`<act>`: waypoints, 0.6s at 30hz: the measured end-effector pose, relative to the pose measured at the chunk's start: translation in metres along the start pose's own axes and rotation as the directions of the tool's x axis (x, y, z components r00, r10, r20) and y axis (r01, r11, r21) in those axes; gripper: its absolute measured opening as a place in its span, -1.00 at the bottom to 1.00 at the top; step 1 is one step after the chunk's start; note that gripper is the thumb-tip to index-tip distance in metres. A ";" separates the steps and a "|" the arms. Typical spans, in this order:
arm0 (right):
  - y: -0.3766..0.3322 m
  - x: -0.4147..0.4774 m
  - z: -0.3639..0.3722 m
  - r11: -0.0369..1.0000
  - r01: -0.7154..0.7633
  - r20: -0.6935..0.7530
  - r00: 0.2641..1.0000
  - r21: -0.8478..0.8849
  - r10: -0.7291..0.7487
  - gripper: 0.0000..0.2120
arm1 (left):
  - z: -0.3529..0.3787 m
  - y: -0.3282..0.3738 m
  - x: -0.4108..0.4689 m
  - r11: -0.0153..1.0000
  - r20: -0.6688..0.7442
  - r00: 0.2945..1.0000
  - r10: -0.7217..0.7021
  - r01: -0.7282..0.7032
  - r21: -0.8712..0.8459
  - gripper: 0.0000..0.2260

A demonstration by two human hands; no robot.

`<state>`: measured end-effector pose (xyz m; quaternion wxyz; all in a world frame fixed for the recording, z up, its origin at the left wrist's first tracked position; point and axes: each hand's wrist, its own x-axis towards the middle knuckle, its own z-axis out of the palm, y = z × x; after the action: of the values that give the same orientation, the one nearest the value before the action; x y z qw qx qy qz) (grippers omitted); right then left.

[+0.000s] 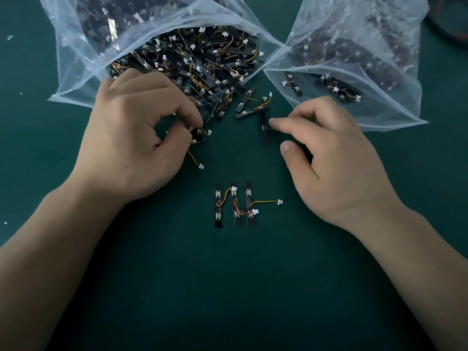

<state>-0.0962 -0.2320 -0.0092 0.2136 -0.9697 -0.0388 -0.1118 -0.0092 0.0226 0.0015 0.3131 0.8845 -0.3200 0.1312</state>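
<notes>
My left hand (136, 133) pinches a small black circuit strip (197, 136) between thumb and forefinger; its orange-yellow wire with a white connector (201, 166) hangs below. My right hand (331, 158) reaches left, its forefinger tip touching a black strip (264, 130) lying upright on the green mat; thumb apart, other fingers curled. Three black strips with wires (235, 205) lie side by side in the middle of the mat, between my wrists. A heap of the same strips (202, 69) spills from the mouth of a big clear bag (76, 79) at the upper left.
A second clear plastic bag (379, 102) with a few strips inside lies at the upper right, beside my right hand. A few loose strips (249, 105) lie between the bags. Dark cables (453, 26) show at the top right corner. Green mat (228, 287) covers the table.
</notes>
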 end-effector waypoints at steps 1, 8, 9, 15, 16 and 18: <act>0.000 0.000 0.000 1.000 -0.006 -0.003 1.000 0.004 0.006 -0.72 | -0.001 0.000 -0.004 1.000 -0.003 1.000 -0.015 0.016 0.021 -0.77; -0.001 0.002 -0.001 0.999 -0.024 -0.021 0.999 0.048 0.025 -0.98 | -0.006 0.000 -0.023 0.988 0.017 0.998 -0.053 0.050 0.148 -0.70; -0.001 0.002 -0.001 0.998 -0.017 -0.024 1.000 0.054 0.018 -0.99 | -0.005 -0.001 -0.022 0.986 0.039 0.997 -0.063 0.056 0.156 -0.69; 0.001 0.010 0.003 0.996 0.081 -0.110 0.991 0.040 -0.076 -0.96 | -0.002 -0.001 -0.022 0.986 0.042 0.996 -0.075 0.068 0.151 -0.77; 0.001 0.015 0.004 0.993 0.114 -0.141 0.984 0.026 -0.109 -0.94 | -0.002 -0.001 -0.021 0.987 0.038 0.997 -0.074 0.067 0.144 -0.77; 0.001 0.025 0.007 0.984 0.177 -0.196 0.965 0.011 -0.172 -0.89 | -0.001 -0.001 -0.021 0.989 0.038 0.997 -0.074 0.068 0.127 -0.76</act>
<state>-0.0702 -0.2292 -0.0096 0.2196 -0.9438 -0.1046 -0.2238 -0.0245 0.0345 -0.0073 0.2542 0.9160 -0.2860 0.1209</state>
